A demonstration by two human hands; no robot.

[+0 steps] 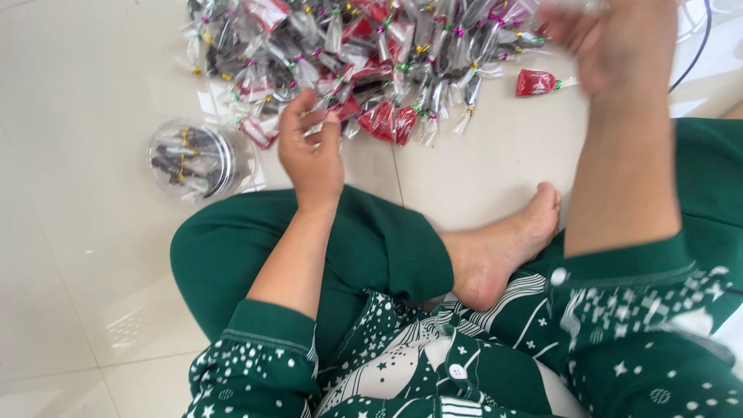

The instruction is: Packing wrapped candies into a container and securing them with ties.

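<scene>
A large heap of small clear and red candy bags (371, 62), each tied with a coloured twist tie, lies on the white tiled floor in front of me. My left hand (309, 151) reaches into the near edge of the heap, its fingers curled around a small clear bag (323, 124). My right hand (611, 39) is raised over the heap's right side and is blurred; whether it holds anything I cannot tell. One red bag (536, 82) lies apart at the right.
A round clear plastic container (192, 160) with several dark wrapped bags in it stands left of my left hand. My crossed legs in green trousers and a bare foot (503, 248) fill the foreground. A black cable (696, 46) runs at the top right.
</scene>
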